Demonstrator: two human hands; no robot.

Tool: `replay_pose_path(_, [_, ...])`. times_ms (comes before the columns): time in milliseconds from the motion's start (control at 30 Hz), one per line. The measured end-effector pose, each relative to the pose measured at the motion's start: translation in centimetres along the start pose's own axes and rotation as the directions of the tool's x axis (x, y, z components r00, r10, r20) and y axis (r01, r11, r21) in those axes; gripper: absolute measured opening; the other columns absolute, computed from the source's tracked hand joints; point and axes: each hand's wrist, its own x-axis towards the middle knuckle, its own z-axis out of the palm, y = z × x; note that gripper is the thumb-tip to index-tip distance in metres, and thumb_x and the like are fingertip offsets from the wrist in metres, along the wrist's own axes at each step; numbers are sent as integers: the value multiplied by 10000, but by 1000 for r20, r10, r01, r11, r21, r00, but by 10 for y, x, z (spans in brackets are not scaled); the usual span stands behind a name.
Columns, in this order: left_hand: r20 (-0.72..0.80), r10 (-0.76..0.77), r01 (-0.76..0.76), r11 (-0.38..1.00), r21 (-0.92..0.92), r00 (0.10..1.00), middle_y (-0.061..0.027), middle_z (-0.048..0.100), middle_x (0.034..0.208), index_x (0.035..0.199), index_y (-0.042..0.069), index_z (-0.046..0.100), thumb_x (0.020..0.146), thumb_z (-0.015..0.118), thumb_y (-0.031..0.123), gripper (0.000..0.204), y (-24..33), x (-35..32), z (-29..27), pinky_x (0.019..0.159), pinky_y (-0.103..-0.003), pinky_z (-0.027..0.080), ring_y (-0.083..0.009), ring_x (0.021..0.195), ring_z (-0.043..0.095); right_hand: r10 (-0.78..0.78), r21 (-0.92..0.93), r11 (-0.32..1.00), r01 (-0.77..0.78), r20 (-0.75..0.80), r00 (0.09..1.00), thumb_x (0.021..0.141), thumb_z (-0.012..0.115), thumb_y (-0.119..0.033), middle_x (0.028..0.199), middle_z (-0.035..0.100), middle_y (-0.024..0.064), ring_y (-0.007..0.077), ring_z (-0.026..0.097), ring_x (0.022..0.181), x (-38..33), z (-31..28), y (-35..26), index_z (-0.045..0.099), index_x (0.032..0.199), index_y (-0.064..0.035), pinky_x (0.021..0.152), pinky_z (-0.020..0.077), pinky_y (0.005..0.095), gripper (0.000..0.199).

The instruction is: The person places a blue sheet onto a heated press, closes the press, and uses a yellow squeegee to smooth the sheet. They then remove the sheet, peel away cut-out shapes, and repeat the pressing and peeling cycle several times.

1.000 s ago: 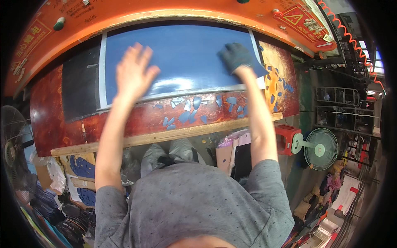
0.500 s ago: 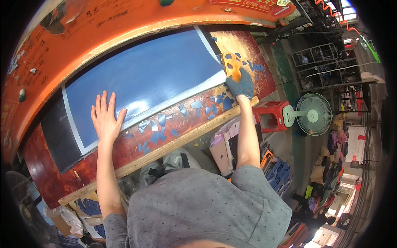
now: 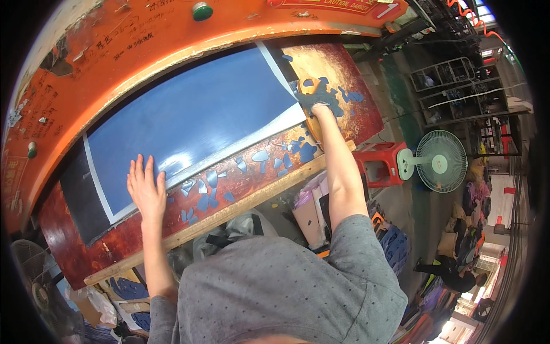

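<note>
A large glossy blue sheet [image 3: 189,109] with pale edges lies on a dark red board [image 3: 69,235]. My bare left hand [image 3: 148,192] rests with fingers extended at the sheet's near-left edge. Beyond the sheet's right end is an orange cutout form [image 3: 309,86], partly covered by my right hand [image 3: 321,100]. That hand wears a dark blue-grey glove, and its fingers look spread over the form; the dark scraps around them make their outline hard to follow. Blue offcuts [image 3: 260,156] lie scattered along the board's near side.
An orange machine body [image 3: 114,63] with green knobs [image 3: 201,11] spans the far side. A wooden strip [image 3: 212,221] edges the board nearest me. To the right stand a red stool [image 3: 381,152] and a pale green fan [image 3: 440,163]; a dark shelf rack [image 3: 458,94] is behind.
My right hand has moved farther over the orange form. My left hand has drawn slightly nearer to me along the sheet. The whole view has shifted a little.
</note>
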Motion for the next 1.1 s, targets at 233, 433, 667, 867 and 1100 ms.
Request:
replay_pose_path(233, [-91,86,-90,995,-36,992,-107,425,1461,1315,137,556,858,603,332,499,-5,-18,5,1114,-490,232,-313,1375,339,-148,985,156,68,-44,988,708,719,-195,1052,608,129,270,623,925,-17,-99,21,525,1213,-71,785,542,405,555])
replay_pose_path(433, [-121,141,-142,990,2,983,-97,448,1445,1289,161,590,816,628,384,524,-5,-17,4,1108,-478,243,-304,1361,362,-368,625,-779,40,-509,778,730,713,-295,1165,594,125,270,586,1061,-55,-188,-16,564,1188,-90,909,507,436,524])
replay_pose_path(667, [-177,116,-124,992,-37,977,-97,469,1425,1263,158,601,797,643,410,532,-6,-17,9,1101,-477,258,-300,1352,376,-113,801,-590,104,-209,971,778,656,-238,1192,593,102,266,562,1103,-111,-57,-18,552,1222,-55,944,472,436,491])
replay_pose_path(867, [-194,115,-130,989,-67,974,-99,455,1433,1281,142,578,803,643,371,534,-3,-16,7,1105,-478,257,-300,1350,383,-2,867,-498,7,-9,1000,807,627,-172,1208,590,111,262,544,1140,-119,-1,16,535,1248,-23,977,439,438,475])
replay_pose_path(1100, [-183,129,-163,969,-183,975,-115,494,1390,1314,107,540,809,635,376,580,-9,-19,4,1109,-491,247,-316,1334,394,-259,974,-50,223,-228,939,680,735,5,1205,576,125,246,598,1051,-133,-86,-55,441,1346,-50,883,538,395,730])
